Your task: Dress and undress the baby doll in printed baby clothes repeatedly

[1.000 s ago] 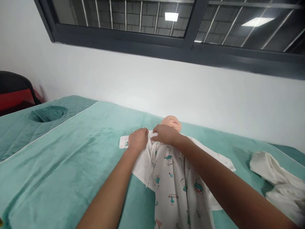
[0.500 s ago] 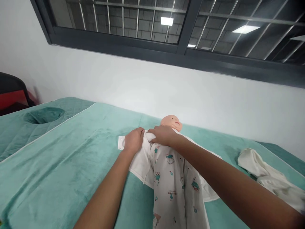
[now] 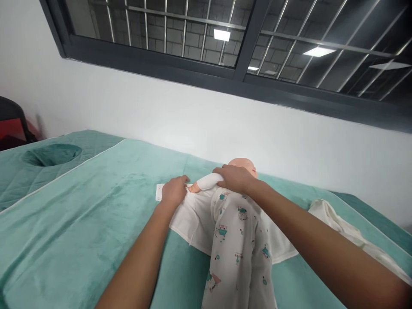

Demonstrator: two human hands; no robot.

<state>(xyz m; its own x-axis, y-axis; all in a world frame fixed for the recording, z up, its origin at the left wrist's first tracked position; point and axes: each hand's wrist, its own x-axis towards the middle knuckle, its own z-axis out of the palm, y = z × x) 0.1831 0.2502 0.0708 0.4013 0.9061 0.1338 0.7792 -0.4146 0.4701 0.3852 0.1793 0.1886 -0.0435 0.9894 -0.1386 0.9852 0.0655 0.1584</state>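
Observation:
A baby doll [image 3: 242, 162] lies on its back, head toward the wall, in patterned white trousers [image 3: 238, 231]. Beneath its upper body a white baby shirt [image 3: 196, 219] is spread open. The doll's left-side arm, in a white sleeve, points left, and its small hand shows at the end. My left hand [image 3: 174, 191] is closed on the shirt at its sleeve, right beside the doll's hand. Around the doll's upper arm near the shoulder, my right hand [image 3: 236, 178] is closed, covering part of the chest and face.
Green plush sheet [image 3: 80, 223] covers the bed. An off-white cloth [image 3: 341, 223] lies crumpled at the right. A round hole [image 3: 53, 154] is in the bed at far left, with a red and black chair [image 3: 13, 124] beyond. The white wall [image 3: 180, 111] stands behind.
My right hand and the doll's upper body have shifted right, away from my left hand. The doll's sleeved arm now lies stretched out, with its hand showing between my hands.

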